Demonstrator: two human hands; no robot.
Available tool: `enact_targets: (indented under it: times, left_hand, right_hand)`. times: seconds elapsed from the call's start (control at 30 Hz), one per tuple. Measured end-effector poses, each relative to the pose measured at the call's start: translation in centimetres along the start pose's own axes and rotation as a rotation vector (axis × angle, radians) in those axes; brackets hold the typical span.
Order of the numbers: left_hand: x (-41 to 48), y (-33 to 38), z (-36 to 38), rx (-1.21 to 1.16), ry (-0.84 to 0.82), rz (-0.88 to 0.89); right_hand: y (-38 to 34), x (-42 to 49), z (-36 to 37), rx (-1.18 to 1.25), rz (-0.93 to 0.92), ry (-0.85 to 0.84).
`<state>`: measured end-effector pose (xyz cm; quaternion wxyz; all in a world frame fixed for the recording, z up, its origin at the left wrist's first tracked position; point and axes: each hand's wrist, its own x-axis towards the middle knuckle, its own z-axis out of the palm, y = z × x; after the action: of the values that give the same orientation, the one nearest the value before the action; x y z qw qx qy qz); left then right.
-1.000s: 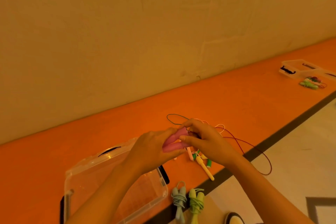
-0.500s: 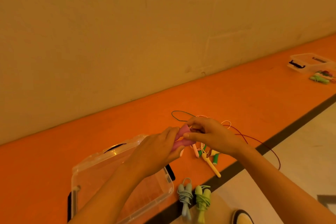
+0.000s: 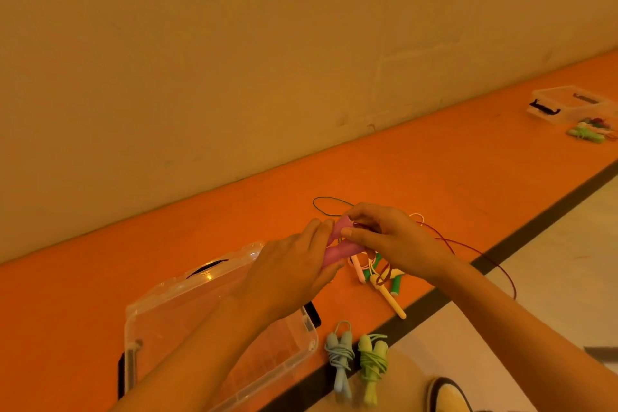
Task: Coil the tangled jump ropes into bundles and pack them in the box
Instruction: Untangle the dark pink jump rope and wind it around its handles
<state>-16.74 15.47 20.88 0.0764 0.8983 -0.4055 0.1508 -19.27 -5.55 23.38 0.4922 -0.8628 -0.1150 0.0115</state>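
Since our right hand [image 3: 391, 241] has shifted to pinch the thin dark-red cord [image 3: 475, 249] at 12 o'clock of the pink plastic handles [image 3: 337, 249] gripped by our left hand [image 3: 287, 274], we judge coiling begins.

Bare forearms [image 3: 521, 321]; yellow-toed shoe [image 3: 449, 399].

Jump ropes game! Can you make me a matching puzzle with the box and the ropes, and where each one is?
Things:
1. clear box
2. pink-handled jump rope
3. blue bundle
4. green bundle

Places:
A. nearest the shoe
B. held by the left hand and right hand
C. beneath the left forearm
D. between the box and the green bundle

Pairs: 1-C, 2-B, 3-D, 4-A
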Motion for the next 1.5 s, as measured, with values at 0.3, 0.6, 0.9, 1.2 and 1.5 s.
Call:
enact_targets:
  times: [0.3,0.6,0.9,1.2,1.5]
  left_hand:
    - [0.2,0.2,-0.7,-0.061,-0.179,-0.060]
    - [0.3,-1.4,-2.3,-0.230,-0.188,-0.135]
    - [0.0,-3.6,-2.6,-0.387,-0.092,-0.232]
    - [0.6,-4.0,-2.6,-0.741,0.097,-0.477]
    - [1.4,-3.6,-2.6,-1.171,0.254,-0.668]
  right_hand:
    - [-0.1,0.3,-1.5,-0.002,0.078,-0.006]
    - [0.4,-0.3,-5.5,-0.039,0.174,0.062]
    - [1.9,-1.1,-7.7,-0.043,0.205,0.118]
    - [3.6,-0.3,-4.9,-0.080,0.176,-0.017]
    - [3.2,-0.2,-1.0,-0.230,0.060,-0.178]
